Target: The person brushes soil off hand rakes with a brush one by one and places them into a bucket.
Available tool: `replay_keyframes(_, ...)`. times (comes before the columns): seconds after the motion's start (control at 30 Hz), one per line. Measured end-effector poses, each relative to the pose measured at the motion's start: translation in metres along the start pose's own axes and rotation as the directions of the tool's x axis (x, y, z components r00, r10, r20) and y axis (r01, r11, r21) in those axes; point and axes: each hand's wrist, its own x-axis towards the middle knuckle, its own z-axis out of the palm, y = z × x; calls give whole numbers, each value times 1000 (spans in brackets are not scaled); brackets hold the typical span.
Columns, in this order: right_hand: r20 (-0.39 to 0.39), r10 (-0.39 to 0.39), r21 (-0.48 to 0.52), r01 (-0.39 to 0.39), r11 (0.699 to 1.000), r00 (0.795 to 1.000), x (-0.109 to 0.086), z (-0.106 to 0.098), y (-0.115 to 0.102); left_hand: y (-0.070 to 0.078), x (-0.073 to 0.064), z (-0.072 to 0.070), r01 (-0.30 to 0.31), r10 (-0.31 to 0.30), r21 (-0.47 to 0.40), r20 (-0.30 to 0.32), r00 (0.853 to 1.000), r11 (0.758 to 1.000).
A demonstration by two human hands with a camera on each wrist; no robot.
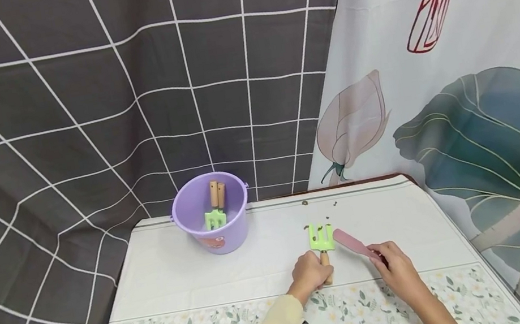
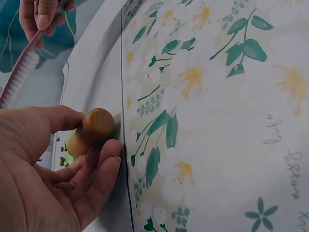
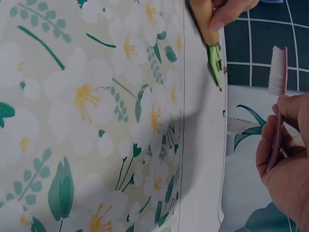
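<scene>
Left hand [image 1: 311, 272] curled round wooden handle [image 1: 325, 260] of green fork [image 1: 322, 245], over white tabletop [image 1: 252, 272]. Right hand [image 1: 396, 270] gripping pink brush [image 1: 351, 241], fingers closed; brush end just beside fork, contact hard to judge. Dark bits [image 1: 305, 202] near fork. Purple bucket [image 1: 232, 239] farther left, two green-headed tools [image 1: 215, 219] inside.

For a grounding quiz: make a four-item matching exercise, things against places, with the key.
1. Pink brush with white bristles
2. Single green fork with wooden handle
3. Round purple bucket
4. Two wooden-handled green tools

A. Inside item 3
B. In the left hand
C. Upright on the white tabletop
D. In the right hand

Pairs: 1-D, 2-B, 3-C, 4-A
</scene>
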Motion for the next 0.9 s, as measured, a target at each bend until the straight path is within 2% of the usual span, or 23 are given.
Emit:
replay_keyframes(0.2,46,39,-9,-38,999,998,-1,-3,-3,6,1,-3,41,-41,-4,-7,999,999)
replay_keyframes(0.3,52,36,-5,-36,999,998,-1,-4,-2,9,0,-6,70,-69,-48,4,998,996)
replay_keyframes(0.53,44,39,9,-39,999,998,0,-5,-3,5,4,-9,104,-95,-140,68,993,985)
replay_keyframes(0.7,52,39,10,-40,999,998,0,-5,-3,2,6,-13,106,-87,-181,113,990,978)
replay_keyframes(0.9,51,42,10,-42,999,998,0,-6,-3,2,0,-18,152,-104,-265,187,977,952)
